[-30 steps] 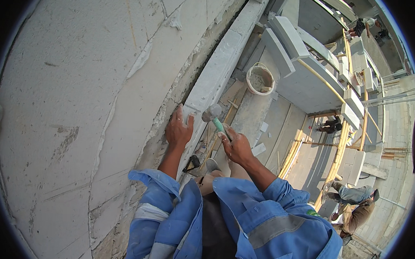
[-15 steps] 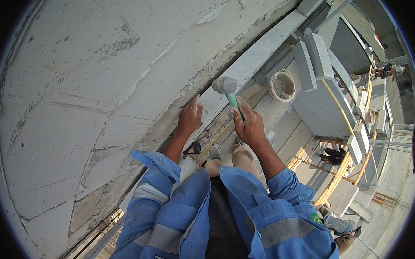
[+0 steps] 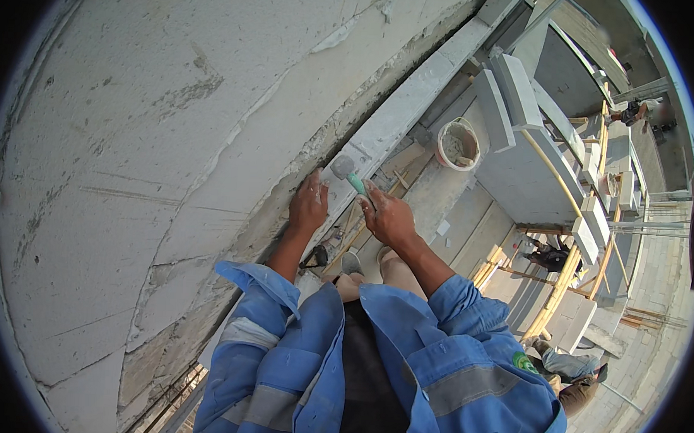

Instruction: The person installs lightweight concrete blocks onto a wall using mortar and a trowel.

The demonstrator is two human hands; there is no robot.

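Note:
My right hand [image 3: 389, 217] is closed around the green handle of a mallet [image 3: 342, 167]. The mallet's grey, rounded head is down at the top of a row of pale grey blocks [image 3: 402, 107] along the wall. To the left of the mallet, my left hand [image 3: 309, 205] lies against the block row with fingers stretched and holds nothing visible. A gap with rough mortar runs between the blocks and the large grey wall [image 3: 172, 147]. Whether the mallet head touches the block is hard to tell.
A white bucket [image 3: 446, 160] with grey mortar stands beyond my right hand. Pale slabs [image 3: 492, 113] stand upright beside it. Yellow poles [image 3: 564, 292] cross the right side. Other people are at the lower right [image 3: 577, 364], right [image 3: 556, 258] and far right [image 3: 633, 113].
My right hand has brought the mallet left and down, toward the block beside my left hand. My left hand has shifted slightly left. The view has moved a little.

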